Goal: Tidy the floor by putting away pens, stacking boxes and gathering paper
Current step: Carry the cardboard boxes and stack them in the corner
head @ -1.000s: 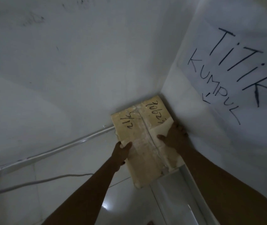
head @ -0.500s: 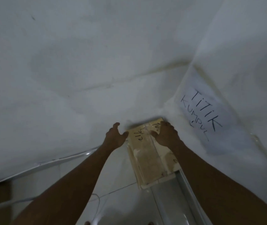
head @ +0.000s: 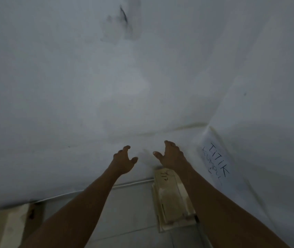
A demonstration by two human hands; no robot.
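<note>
A flat tan cardboard box with black handwriting lies on the floor, pushed into the corner where two white walls meet. My left hand hovers above and left of it, fingers loosely spread and holding nothing. My right hand is raised over the box's far end, fingers spread, also holding nothing. My right forearm covers the box's right edge.
A paper sign reading "TITIK KUMPUL" hangs on the right wall. Another cardboard box sits by the wall at lower left. A white conduit runs along the wall base. The floor is pale tile.
Both hands have let go of the box and lifted away from it. The view has tilted upward, so the box sits lower in the frame.
</note>
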